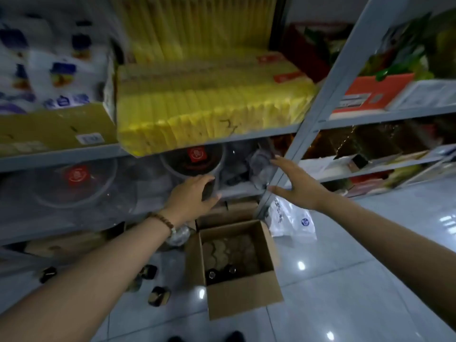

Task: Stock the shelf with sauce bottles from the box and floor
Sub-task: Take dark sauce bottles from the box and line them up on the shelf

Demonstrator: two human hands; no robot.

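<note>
Left hand point(191, 197): fingers and thumb curled round a dark sauce bottle point(208, 190), held at the front edge of the middle shelf level; a brown beaded bracelet point(164, 221) circles the wrist.
Right hand point(297, 185): spread flat, fingers straight and apart, holding nothing, just beside the slanted grey upright.
Shelf point(74, 154): grey painted metal, thin flat boards on angled posts.
Box point(246, 301): open brown corrugated cardboard on the floor below the hands; rounded cardboard cells line its bottom.
Boxed bottles point(212, 274): two dark round caps in the near corner.
Floor bottles point(159, 296): several small dark ones with tan labels, loose on the tiles left of the box.
Floor point(345, 280): glossy pale tiles with bright glints.
Yellow packs point(209, 104): ribbed, plastic-wrapped stacks on the level above.
Clear tubs point(74, 183): round, transparent, with red labels, left of the held bottle.
Plastic bag point(292, 222): white, crumpled, at the post's foot.
</note>
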